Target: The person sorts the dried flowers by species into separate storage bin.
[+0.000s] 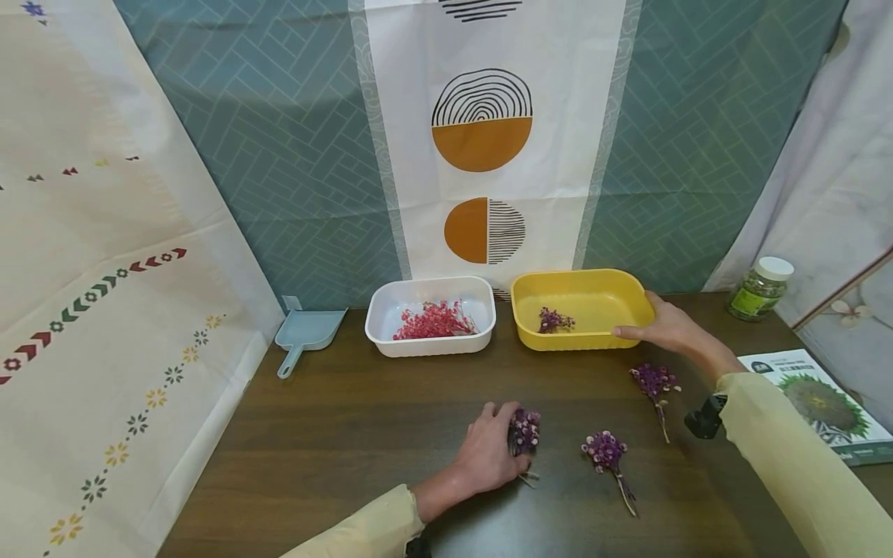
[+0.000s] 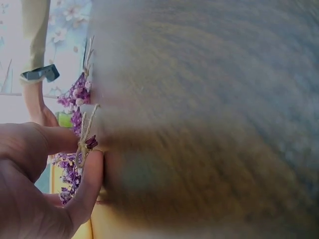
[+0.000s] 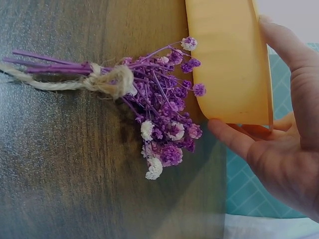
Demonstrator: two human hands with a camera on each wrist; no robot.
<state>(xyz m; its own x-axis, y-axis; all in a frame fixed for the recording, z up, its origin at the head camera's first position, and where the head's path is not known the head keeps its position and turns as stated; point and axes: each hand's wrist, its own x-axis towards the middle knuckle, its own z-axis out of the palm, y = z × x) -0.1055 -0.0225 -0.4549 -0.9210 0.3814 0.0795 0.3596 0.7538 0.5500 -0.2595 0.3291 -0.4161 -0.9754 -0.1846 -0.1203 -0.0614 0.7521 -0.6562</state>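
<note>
The step in hand looks like picking up: the left hand (image 1: 487,451) holds a purple bunch (image 1: 526,431) between its fingers, at the bench (image 1: 314,434); the right hand's (image 1: 671,328) fingers grip the yellow tray's (image 1: 580,342) end. Lifting would call for a gentle pinch.

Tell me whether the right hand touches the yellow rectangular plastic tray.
Touching: the right wrist view shows the right hand gripping the yellow tray at one end.

Smooth plastic yellow tray (image 1: 608,304), rough twine (image 3: 117,82), papery flowers (image 3: 171,154), sheened wood-grain tabletop (image 1: 314,446), matt creased cloth backdrop (image 1: 296,170)
</note>
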